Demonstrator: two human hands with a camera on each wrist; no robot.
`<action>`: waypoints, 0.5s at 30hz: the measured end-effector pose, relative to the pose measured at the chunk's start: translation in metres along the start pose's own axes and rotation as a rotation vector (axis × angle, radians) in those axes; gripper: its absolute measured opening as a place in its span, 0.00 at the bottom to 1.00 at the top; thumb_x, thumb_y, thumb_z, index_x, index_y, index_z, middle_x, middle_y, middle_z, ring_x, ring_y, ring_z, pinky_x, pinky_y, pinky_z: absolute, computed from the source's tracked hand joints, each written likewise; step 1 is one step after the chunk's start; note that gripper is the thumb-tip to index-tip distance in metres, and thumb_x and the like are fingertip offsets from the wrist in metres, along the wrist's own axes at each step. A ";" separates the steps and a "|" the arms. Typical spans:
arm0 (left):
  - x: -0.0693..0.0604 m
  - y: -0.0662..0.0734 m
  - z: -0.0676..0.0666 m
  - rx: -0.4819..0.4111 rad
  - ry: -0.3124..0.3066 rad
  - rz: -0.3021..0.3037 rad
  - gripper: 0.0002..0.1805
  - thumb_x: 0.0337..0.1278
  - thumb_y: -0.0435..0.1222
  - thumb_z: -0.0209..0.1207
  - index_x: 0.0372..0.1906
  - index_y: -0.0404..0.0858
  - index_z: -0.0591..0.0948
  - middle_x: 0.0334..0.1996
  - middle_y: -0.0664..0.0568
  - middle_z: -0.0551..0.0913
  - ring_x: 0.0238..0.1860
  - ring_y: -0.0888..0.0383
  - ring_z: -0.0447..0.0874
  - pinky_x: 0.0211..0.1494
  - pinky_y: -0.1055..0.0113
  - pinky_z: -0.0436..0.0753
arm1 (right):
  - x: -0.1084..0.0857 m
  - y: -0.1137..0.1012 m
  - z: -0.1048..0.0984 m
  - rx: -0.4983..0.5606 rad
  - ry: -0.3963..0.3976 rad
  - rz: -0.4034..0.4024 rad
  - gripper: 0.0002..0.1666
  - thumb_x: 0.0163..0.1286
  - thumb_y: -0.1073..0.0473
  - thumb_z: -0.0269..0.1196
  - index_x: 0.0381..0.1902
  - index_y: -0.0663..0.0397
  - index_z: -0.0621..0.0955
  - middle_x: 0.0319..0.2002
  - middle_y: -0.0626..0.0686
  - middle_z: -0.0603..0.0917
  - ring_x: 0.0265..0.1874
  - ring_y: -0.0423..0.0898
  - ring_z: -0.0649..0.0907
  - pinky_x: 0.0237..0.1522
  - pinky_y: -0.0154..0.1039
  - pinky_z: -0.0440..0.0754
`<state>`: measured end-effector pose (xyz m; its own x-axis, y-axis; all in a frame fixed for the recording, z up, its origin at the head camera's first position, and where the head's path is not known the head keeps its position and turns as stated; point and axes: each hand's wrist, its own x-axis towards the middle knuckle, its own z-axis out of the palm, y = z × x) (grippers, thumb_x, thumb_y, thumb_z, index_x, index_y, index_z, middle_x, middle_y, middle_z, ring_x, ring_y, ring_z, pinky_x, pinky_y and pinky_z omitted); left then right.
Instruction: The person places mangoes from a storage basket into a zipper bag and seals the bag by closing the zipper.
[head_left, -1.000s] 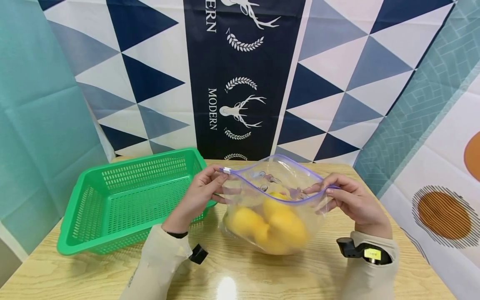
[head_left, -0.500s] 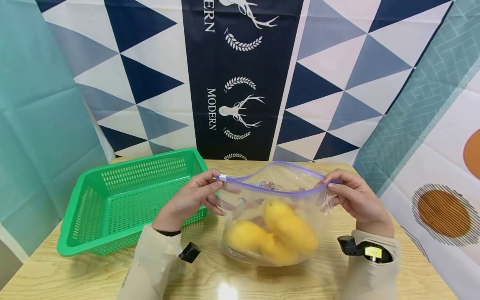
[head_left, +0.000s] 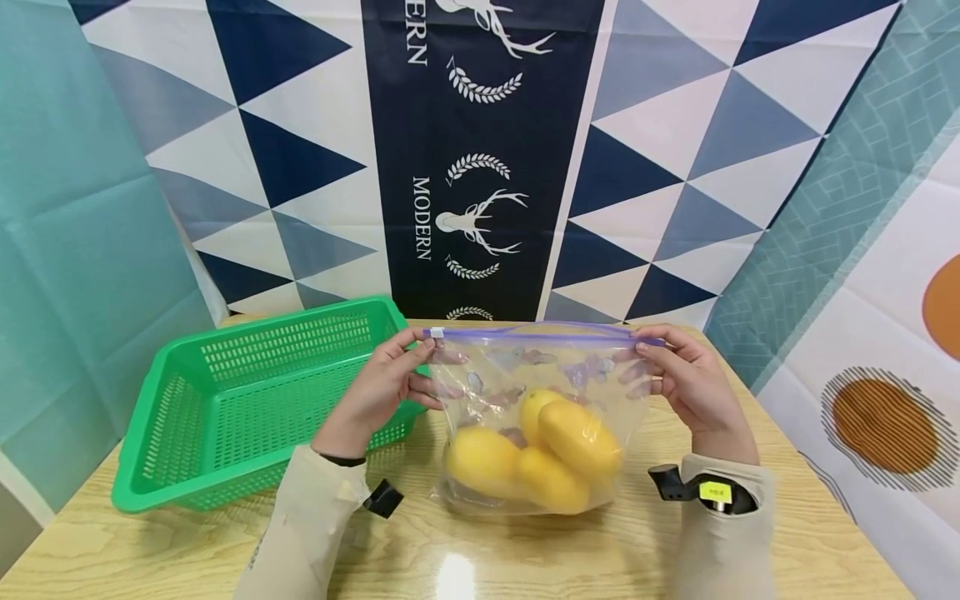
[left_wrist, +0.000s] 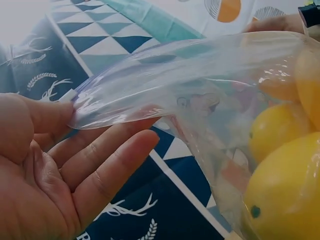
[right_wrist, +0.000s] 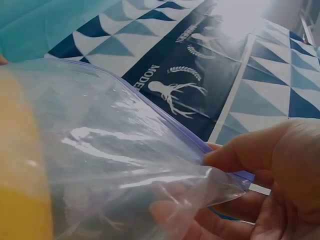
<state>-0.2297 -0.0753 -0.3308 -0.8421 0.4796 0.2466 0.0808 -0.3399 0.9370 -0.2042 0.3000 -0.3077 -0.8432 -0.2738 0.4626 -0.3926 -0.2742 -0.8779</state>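
Note:
A clear zip bag (head_left: 487,383) with a purple top strip hangs between both hands, and several yellow lemons (head_left: 581,437) lie in its lower part. My left hand (head_left: 382,379) pinches the top left corner beside the white slider (head_left: 437,332). At the opposite corner, my right hand (head_left: 690,379) pinches the strip's end between thumb and forefinger. The strip's two edges lie close together, with a slight gap toward the right. In the left wrist view the lower fingers (left_wrist: 117,167) extend behind the film. Crumpled film gathers at the right thumb (right_wrist: 245,150) in the right wrist view.
A green perforated basket (head_left: 142,433) stands on the left of the wooden table (head_left: 555,567), close to my left hand. Patterned cloth (head_left: 480,167) hangs behind the table's back edge. Wrist-worn cameras sit on both sleeves.
The bag's mouth has gone from wide and rounded to nearly flat and taut. Its top edge now faces me more upright, and the lemons have settled. My right hand has shifted slightly left.

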 end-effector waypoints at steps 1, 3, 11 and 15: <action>0.001 -0.001 0.000 0.000 0.017 -0.001 0.08 0.79 0.37 0.45 0.43 0.45 0.75 0.41 0.56 0.88 0.30 0.54 0.90 0.31 0.60 0.88 | 0.001 0.000 0.001 -0.007 0.019 0.006 0.21 0.76 0.76 0.46 0.46 0.55 0.84 0.38 0.56 0.89 0.30 0.46 0.89 0.29 0.40 0.87; 0.002 -0.002 -0.001 0.002 0.046 -0.002 0.09 0.79 0.37 0.44 0.42 0.44 0.75 0.40 0.56 0.88 0.29 0.55 0.90 0.31 0.59 0.88 | 0.002 0.001 0.002 -0.029 0.057 0.020 0.20 0.76 0.75 0.48 0.45 0.54 0.84 0.37 0.55 0.89 0.29 0.46 0.89 0.28 0.40 0.87; 0.007 -0.008 0.001 -0.006 0.129 -0.026 0.09 0.80 0.37 0.44 0.41 0.43 0.73 0.42 0.55 0.88 0.24 0.58 0.87 0.33 0.60 0.88 | 0.006 0.007 0.000 -0.064 0.169 0.061 0.18 0.75 0.73 0.52 0.42 0.50 0.86 0.33 0.52 0.89 0.25 0.45 0.88 0.26 0.36 0.86; 0.009 -0.011 0.002 -0.008 0.153 -0.034 0.08 0.80 0.37 0.44 0.42 0.42 0.73 0.43 0.54 0.87 0.21 0.59 0.85 0.33 0.59 0.88 | 0.006 0.011 -0.001 -0.058 0.205 0.083 0.18 0.75 0.73 0.53 0.41 0.49 0.86 0.32 0.50 0.89 0.26 0.44 0.88 0.26 0.36 0.86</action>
<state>-0.2371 -0.0659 -0.3389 -0.9159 0.3618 0.1737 0.0475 -0.3321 0.9420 -0.2141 0.2967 -0.3142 -0.9281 -0.0987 0.3591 -0.3344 -0.2033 -0.9202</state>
